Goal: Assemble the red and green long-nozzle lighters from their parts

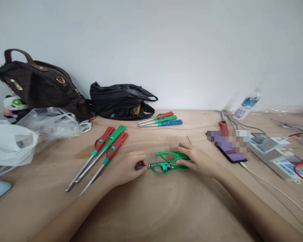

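Wooden table (151, 208), seen from the head camera; its near edge is cut off by the frame. At the far left stand a brown handbag (40, 84), partly hidden by a clear plastic bag (50, 124), and a white plastic bag (10, 143) cut off at the left edge. A black plastic bag (121, 101) sits against the wall. At the right, a white power strip (277, 154) and a phone (229, 148) whose screen is blurred out and unreadable.

Both forearms enter from the bottom edge and converge at table centre. The left hand (127, 169) lies low on the table, fingers closed on the metal tube end of the opened green lighter (164, 166). The right hand (197, 161) rests on the lighter's handle end, fingers bent down onto it — its fingertips are largely hidden, so the grip appears closed but is not fully legible. A separate green shell half (171, 155) lies just behind, touching the right hand.

Left of the hands, three long lighters (101, 156) lie side by side — two red, one green. Three smaller lighters (161, 119) lie near the black bag.
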Available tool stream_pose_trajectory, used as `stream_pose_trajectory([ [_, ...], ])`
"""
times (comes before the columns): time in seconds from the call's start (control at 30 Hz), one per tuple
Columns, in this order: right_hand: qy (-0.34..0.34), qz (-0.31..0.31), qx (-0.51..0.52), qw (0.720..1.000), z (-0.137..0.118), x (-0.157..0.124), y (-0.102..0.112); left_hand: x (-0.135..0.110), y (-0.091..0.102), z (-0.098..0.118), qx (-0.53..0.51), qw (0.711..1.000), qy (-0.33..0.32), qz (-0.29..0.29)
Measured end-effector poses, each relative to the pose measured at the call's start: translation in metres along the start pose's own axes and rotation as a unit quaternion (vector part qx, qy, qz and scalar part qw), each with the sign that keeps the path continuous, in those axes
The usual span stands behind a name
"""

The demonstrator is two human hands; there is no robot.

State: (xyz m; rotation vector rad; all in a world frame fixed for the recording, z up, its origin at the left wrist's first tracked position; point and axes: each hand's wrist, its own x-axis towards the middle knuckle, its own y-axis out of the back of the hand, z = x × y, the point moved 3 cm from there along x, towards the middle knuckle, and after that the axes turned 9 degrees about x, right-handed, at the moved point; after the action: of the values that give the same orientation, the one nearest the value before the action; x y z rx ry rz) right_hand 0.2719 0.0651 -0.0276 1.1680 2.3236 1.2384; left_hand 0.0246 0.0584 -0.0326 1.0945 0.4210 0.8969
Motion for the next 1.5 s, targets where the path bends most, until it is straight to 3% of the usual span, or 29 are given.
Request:
stream_pose_trajectory([
  [0.27, 0.036, -0.015, -0.001, 0.999, -0.007, 0.003, -0.02, -0.001, -0.001, -0.006, -0.011, 1.0, 0.024, 0.014],
  [0.6, 0.041, -0.006, -0.042, 0.998, -0.017, 0.004, -0.028, 0.0, 0.001, -0.005, 0.009, 0.999, 0.032, 0.012],
  [0.87, 0.046, 0.001, -0.055, 0.997, -0.016, 0.004, -0.033, 0.0, 0.003, -0.007, 0.033, 0.999, 0.025, -0.015],
  [1.5, 0.03, 0.008, -0.083, 0.996, -0.02, 0.002, -0.032, 0.003, 0.003, -0.007, 0.034, 0.999, 0.016, -0.015],
])
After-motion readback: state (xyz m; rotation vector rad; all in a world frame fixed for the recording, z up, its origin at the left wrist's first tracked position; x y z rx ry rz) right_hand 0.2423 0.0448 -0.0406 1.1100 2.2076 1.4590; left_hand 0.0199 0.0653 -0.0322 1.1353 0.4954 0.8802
